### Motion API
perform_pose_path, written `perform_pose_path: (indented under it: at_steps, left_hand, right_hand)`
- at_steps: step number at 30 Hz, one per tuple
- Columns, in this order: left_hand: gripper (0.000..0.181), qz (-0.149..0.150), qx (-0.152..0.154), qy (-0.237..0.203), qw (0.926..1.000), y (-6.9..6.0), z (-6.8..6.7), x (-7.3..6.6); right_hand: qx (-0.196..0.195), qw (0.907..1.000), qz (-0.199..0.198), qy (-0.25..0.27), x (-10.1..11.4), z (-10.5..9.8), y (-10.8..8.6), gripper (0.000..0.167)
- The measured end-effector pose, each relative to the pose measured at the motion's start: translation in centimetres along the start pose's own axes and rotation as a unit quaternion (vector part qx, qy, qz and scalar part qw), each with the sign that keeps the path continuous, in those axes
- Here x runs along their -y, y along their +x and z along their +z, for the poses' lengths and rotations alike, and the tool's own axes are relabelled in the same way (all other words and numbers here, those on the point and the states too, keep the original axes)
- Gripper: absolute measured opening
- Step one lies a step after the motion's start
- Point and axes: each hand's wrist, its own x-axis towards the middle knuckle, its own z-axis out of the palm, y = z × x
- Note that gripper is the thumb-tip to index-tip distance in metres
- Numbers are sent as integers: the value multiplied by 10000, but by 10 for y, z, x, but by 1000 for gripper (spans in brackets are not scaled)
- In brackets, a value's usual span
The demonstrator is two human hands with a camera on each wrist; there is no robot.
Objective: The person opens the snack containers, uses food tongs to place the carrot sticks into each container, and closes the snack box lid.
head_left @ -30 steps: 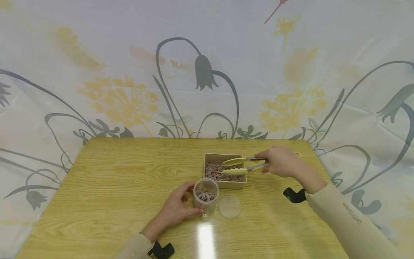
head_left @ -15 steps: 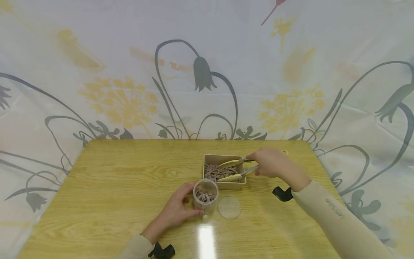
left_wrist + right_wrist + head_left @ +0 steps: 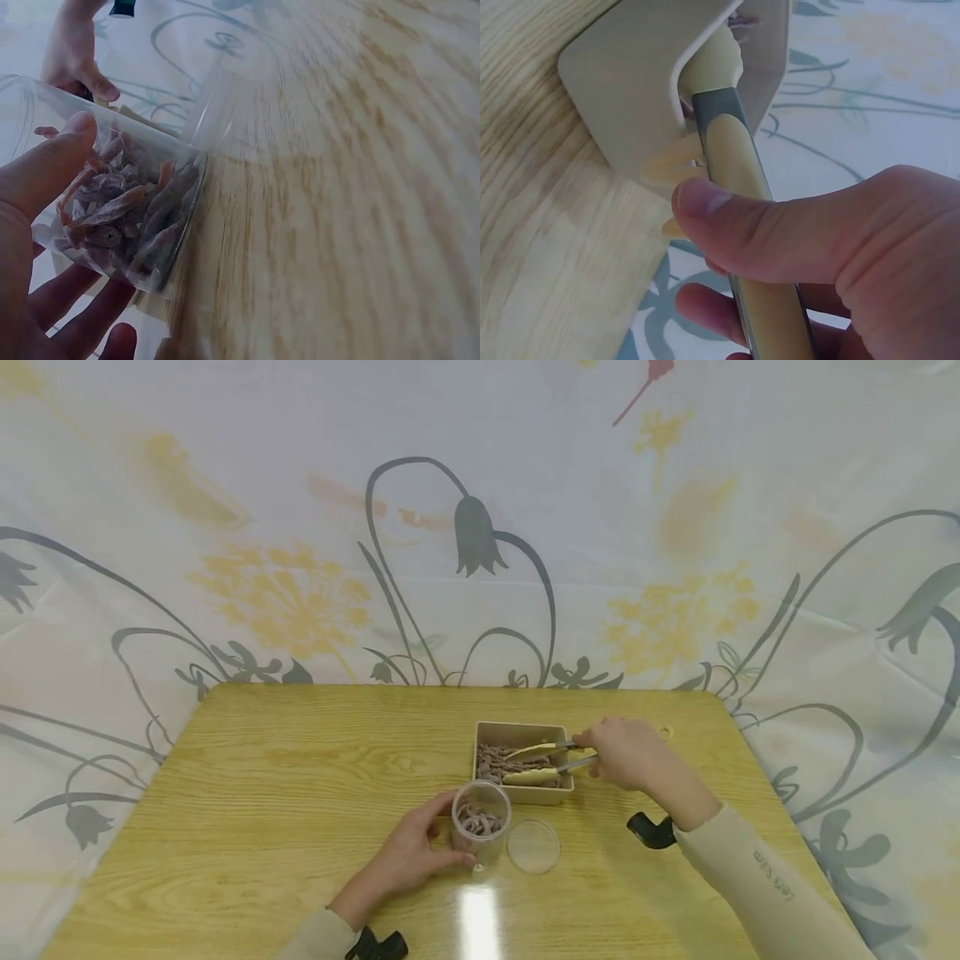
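Observation:
My left hand [image 3: 412, 852] grips a clear round jar [image 3: 481, 827] standing on the table, thumb on one side and fingers on the other. In the left wrist view the jar [image 3: 120, 195] holds greyish-brown strips, filling its lower part. Tongs with yellow tips [image 3: 531, 776] are held in my right hand [image 3: 633, 756], their tips down among similar strips in a beige rectangular box [image 3: 540, 795]. The right wrist view shows my thumb pressed along the tongs' handle [image 3: 739, 157], with the tip end inside the box.
A clear round lid [image 3: 533, 846] lies flat on the wooden table [image 3: 300, 777], right of the jar and in front of the box. A small ring-shaped thing [image 3: 664, 731] is near the table's back right. Behind the table hangs a flower-patterned cloth [image 3: 300, 485].
The tongs and my right hand have shifted left and slightly down, and the tips have gone deeper into the strips. My left hand stays around the jar.

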Motion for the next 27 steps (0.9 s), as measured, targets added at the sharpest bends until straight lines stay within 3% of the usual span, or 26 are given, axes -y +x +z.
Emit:
perform_pose_path:
  at_steps: [7, 20, 27]
  left_hand:
    - [84, 100, -34, -154, 9998, 0, 3, -1]
    - [86, 47, -146, -121, 9998, -2, 2, -1]
    - [86, 98, -161, -71, 9998, -2, 2, -1]
  right_hand:
    - [-45, 9996, 53, 267, -7, -1, -4, 52]
    - [-577, 9981, -178, -93, -15, -1, -6, 39]
    - [-694, 9974, -122, 140, -23, 0, -11, 38]
